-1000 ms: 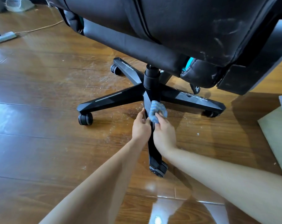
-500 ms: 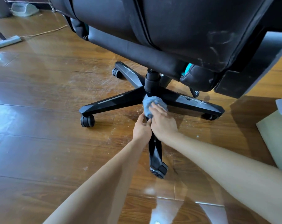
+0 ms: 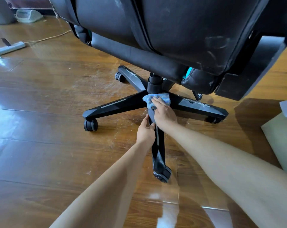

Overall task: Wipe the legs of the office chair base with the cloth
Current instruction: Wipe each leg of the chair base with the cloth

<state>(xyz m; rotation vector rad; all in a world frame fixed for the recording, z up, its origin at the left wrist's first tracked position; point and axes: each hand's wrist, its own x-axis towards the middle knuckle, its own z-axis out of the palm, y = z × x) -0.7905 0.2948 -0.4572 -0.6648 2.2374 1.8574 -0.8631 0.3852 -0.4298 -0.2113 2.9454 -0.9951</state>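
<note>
The black office chair base (image 3: 113, 106) stands on the wood floor with its legs spread out from a central column (image 3: 154, 84). A bunched blue cloth (image 3: 164, 97) lies on the hub where the legs meet. My right hand (image 3: 164, 113) holds it there, fingers curved over it. The near leg (image 3: 159, 155) points toward me and ends in a caster. My left hand (image 3: 145, 131) grips this leg just below the hub, thumb on its left side. The right leg (image 3: 198, 106) shows dusty marks on top.
The black seat (image 3: 172, 30) overhangs the base and hides the far legs. Dust and crumbs speckle the floor (image 3: 98, 83) around the hub. A power strip (image 3: 11, 48) with a cable lies far left, a grey bin (image 3: 1, 12) stands behind it, and a pale board (image 3: 281, 142) lies right.
My right hand has slid the cloth up the near leg onto the hub. My left hand has kept its hold on the near leg.
</note>
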